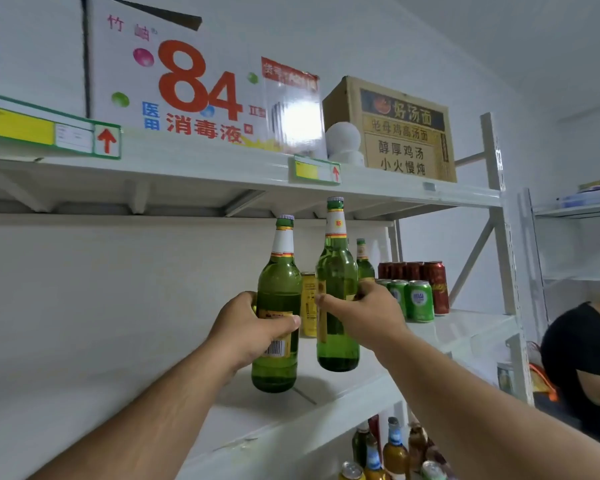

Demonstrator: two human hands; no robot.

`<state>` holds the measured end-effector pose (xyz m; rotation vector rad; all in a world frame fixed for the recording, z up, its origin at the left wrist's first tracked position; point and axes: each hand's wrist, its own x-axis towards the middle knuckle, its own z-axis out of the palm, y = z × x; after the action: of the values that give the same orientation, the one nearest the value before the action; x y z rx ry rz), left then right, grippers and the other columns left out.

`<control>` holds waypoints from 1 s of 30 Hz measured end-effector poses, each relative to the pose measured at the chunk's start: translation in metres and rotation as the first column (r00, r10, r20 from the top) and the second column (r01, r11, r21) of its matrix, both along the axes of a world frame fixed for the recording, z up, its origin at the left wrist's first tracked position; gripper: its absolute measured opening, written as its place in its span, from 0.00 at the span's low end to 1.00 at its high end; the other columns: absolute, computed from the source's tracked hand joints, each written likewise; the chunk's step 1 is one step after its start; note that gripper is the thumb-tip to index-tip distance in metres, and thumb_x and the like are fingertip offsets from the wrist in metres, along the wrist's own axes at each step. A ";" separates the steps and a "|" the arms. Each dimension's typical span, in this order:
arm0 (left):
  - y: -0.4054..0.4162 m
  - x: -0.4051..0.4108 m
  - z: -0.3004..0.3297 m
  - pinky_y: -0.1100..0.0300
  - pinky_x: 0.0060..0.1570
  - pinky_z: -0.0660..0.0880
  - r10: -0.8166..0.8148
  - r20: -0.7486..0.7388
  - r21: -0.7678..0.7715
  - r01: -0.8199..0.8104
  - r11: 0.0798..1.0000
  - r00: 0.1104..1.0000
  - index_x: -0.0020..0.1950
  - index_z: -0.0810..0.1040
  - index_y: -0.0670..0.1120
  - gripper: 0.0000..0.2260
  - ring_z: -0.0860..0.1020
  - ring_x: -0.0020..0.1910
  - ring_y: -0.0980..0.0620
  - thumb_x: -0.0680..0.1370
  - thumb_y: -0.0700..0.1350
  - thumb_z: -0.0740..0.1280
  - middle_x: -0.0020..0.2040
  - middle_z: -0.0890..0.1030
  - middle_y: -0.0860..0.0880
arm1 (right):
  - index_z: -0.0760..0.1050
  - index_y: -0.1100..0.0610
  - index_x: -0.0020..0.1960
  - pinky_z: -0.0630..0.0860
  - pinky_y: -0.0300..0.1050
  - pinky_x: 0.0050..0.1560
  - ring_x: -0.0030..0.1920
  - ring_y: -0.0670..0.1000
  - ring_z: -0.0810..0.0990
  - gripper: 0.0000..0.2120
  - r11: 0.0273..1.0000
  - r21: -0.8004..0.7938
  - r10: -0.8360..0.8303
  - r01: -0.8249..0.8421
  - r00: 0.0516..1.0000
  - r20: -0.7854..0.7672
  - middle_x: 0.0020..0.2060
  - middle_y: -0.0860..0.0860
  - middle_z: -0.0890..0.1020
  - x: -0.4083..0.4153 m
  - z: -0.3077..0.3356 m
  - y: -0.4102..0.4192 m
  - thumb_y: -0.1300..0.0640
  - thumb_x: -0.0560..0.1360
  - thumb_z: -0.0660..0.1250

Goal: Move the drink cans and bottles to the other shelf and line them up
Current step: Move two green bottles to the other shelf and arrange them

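My left hand (253, 327) grips a green glass beer bottle (278, 292) around its labelled middle, held above the white middle shelf (326, 389). My right hand (364, 313) grips a second green bottle (336, 271), raised slightly higher and just to the right. Both bottles are upright and capped. Behind them on the shelf stand a yellow can (308, 306), a third green bottle (363, 261), green cans (420, 301) and red cans (437, 285). More bottles and cans (392, 452) stand on the shelf below.
The top shelf (222, 168) carries a large white "84" carton (187, 81), a brown noodle box (395, 133) and a white round object (343, 140). A person in a black shirt (582, 358) sits at the right beside another rack (575, 209).
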<state>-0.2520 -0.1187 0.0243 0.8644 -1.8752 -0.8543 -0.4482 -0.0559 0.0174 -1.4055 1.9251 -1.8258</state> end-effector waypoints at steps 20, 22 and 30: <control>0.016 -0.213 -0.001 0.48 0.58 0.81 0.117 0.007 0.021 -0.117 0.993 0.993 0.57 0.80 0.56 0.18 0.83 0.52 0.52 0.70 0.52 0.81 0.52 0.85 0.55 | 0.82 0.46 0.54 0.84 0.54 0.53 0.47 0.48 0.85 0.19 0.997 0.017 0.080 -0.080 0.997 -0.011 0.44 0.43 0.86 -0.215 -0.007 -0.006 0.40 0.68 0.78; 0.008 -0.224 -0.001 0.47 0.58 0.81 0.118 0.012 0.018 -0.118 0.993 0.993 0.58 0.80 0.56 0.19 0.83 0.53 0.52 0.70 0.53 0.81 0.53 0.85 0.55 | 0.82 0.47 0.54 0.84 0.55 0.54 0.47 0.48 0.85 0.19 0.996 0.015 0.084 -0.084 0.996 -0.005 0.44 0.44 0.86 -0.226 -0.008 -0.012 0.40 0.68 0.78; -0.029 -0.256 -0.002 0.49 0.55 0.81 0.113 -0.043 0.024 -0.112 0.993 0.993 0.57 0.80 0.54 0.19 0.83 0.52 0.50 0.69 0.52 0.82 0.52 0.85 0.53 | 0.80 0.47 0.54 0.84 0.55 0.52 0.46 0.48 0.85 0.22 0.999 0.020 0.031 -0.030 0.999 -0.042 0.44 0.44 0.86 -0.265 -0.009 -0.043 0.37 0.66 0.78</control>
<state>-0.5077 -0.1479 0.0224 0.9483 -1.7646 -0.8192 -0.7132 -0.0988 0.0082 -1.4700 1.9250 -1.7730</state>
